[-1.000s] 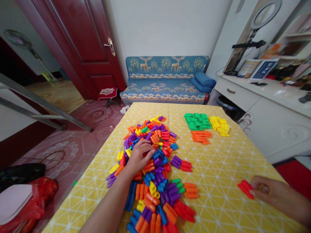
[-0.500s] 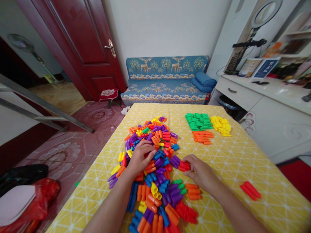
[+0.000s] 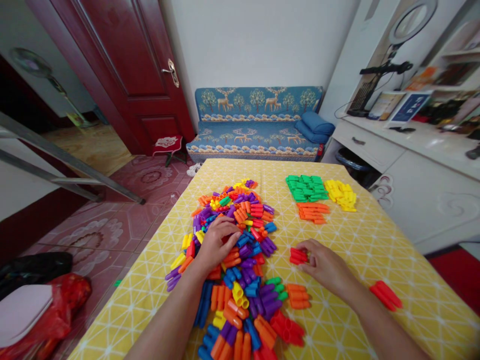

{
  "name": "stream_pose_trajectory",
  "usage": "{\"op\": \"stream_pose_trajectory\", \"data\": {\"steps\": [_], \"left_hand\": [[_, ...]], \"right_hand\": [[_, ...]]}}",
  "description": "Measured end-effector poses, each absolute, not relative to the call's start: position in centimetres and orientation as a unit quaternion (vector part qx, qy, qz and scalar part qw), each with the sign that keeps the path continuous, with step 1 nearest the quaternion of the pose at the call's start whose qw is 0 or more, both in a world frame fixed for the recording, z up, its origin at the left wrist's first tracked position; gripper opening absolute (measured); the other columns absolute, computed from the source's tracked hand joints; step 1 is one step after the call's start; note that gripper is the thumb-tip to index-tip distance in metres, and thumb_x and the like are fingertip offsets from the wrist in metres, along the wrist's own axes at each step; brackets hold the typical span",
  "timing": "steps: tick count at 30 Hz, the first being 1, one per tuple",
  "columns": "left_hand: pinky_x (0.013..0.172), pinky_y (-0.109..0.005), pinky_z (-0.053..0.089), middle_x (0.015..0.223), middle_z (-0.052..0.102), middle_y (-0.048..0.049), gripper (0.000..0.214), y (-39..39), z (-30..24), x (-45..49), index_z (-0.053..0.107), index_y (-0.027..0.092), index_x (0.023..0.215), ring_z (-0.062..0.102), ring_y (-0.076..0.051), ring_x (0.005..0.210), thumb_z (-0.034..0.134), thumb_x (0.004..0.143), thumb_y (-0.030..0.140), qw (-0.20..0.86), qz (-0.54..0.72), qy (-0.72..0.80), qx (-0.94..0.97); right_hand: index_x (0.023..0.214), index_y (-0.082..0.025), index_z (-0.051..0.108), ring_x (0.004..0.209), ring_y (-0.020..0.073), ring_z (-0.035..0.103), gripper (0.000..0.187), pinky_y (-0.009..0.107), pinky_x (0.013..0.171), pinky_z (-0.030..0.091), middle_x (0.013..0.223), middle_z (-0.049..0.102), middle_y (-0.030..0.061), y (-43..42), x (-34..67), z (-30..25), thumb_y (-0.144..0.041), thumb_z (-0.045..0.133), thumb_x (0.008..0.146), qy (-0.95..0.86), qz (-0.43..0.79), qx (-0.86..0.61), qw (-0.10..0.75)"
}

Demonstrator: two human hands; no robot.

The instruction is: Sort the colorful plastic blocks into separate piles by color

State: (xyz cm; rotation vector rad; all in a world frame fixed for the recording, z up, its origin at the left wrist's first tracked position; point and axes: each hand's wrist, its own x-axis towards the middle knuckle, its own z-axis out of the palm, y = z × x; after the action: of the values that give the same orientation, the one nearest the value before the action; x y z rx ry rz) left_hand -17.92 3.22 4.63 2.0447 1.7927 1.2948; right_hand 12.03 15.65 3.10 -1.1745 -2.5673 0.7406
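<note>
A long heap of bullet-shaped plastic building blocks in mixed colours runs down the left half of the table. My left hand rests on its middle, thumb and fingers apart and slightly bent; nothing shows in its grasp. To the right of the heap, my right hand pinches a red plastic block between thumb and fingers. Another red block lies alone by the right edge. Towards the back right are a green group, a yellow group and a smaller orange group of blocks.
A yellow patterned cloth covers the table. Beyond its far edge stands a blue sofa. A white cabinet is at the right, a metal ladder-like frame at the left. Bags lie on the floor at left.
My right hand has moved right, drawing the red block away from the heap's edge. A purple block beside it has turned slightly. My left hand stays in place.
</note>
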Motion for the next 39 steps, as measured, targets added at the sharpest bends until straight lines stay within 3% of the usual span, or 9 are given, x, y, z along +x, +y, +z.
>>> {"op": "stream_pose_trajectory", "data": {"steps": [8, 17, 25, 33, 36, 39], "left_hand": [[0.094, -0.042, 0.046, 0.09, 0.073, -0.0056, 0.017, 3.2, 4.4, -18.0, 0.072, 0.022, 0.087, 0.059, -0.023, 0.103, 0.055, 0.09, 0.026, 0.061, 0.428, 0.597, 0.676], [0.095, -0.041, 0.045, 0.091, 0.072, -0.0056, 0.016, 3.2, 4.3, -18.1, 0.071, 0.021, 0.088, 0.057, -0.023, 0.105, 0.055, 0.09, 0.025, 0.06, 0.419, 0.598, 0.681], [0.095, -0.039, 0.045, 0.091, 0.072, -0.0051, 0.017, 3.2, 4.7, -17.9, 0.071, 0.02, 0.087, 0.058, -0.021, 0.101, 0.055, 0.09, 0.024, 0.068, 0.427, 0.596, 0.676], [0.095, -0.039, 0.045, 0.091, 0.072, -0.0051, 0.016, 3.0, 4.6, -17.8, 0.071, 0.021, 0.091, 0.058, -0.021, 0.102, 0.056, 0.09, 0.025, 0.066, 0.442, 0.599, 0.664], [0.096, -0.038, 0.046, 0.105, 0.07, -0.0065, 0.019, 2.8, 4.8, -17.6, 0.069, 0.021, 0.102, 0.059, -0.02, 0.105, 0.053, 0.092, 0.025, 0.055, 0.484, 0.615, 0.62], [0.099, -0.038, 0.045, 0.116, 0.065, -0.0072, 0.023, 2.7, 5.2, -17.5, 0.067, 0.021, 0.108, 0.058, -0.02, 0.111, 0.05, 0.093, 0.025, 0.009, 0.529, 0.638, 0.559]], "right_hand": [[0.097, -0.022, 0.066, 0.059, 0.0137, 0.057, 0.032, 0.029, 0.058, 0.046, 0.094, 0.065, 0.0044, 22.3, 17.1, 1.7, -0.023, 0.063, 0.065, -0.847, 0.184, -0.468, 0.175], [0.105, -0.022, 0.064, 0.065, 0.0135, 0.059, 0.032, 0.029, 0.063, 0.045, 0.105, 0.065, 0.0043, 21.9, 15.3, 1.3, -0.021, 0.06, 0.073, -0.855, 0.163, -0.459, 0.175], [0.093, -0.024, 0.063, 0.076, 0.0166, 0.061, 0.03, 0.025, 0.062, 0.037, 0.093, 0.066, 0.0005, 17.7, 15.4, 4.9, -0.013, 0.058, 0.065, -0.891, 0.184, -0.415, 0.018], [0.084, -0.025, 0.06, 0.068, 0.0157, 0.059, 0.022, 0.025, 0.058, 0.034, 0.08, 0.063, -0.0013, 12.5, 15.4, 6.2, -0.016, 0.063, 0.064, -0.896, 0.245, -0.368, -0.039], [0.083, -0.025, 0.063, 0.066, 0.0148, 0.058, 0.012, 0.026, 0.059, 0.037, 0.082, 0.063, -0.0003, 13.0, 14.1, 5.8, -0.029, 0.065, 0.072, -0.89, 0.28, -0.36, 0.011], [0.088, -0.023, 0.064, 0.067, 0.0148, 0.059, 0.018, 0.028, 0.063, 0.044, 0.086, 0.064, 0.002, 14.1, 12.0, 4.1, -0.038, 0.061, 0.079, -0.865, 0.311, -0.373, 0.126]]}}
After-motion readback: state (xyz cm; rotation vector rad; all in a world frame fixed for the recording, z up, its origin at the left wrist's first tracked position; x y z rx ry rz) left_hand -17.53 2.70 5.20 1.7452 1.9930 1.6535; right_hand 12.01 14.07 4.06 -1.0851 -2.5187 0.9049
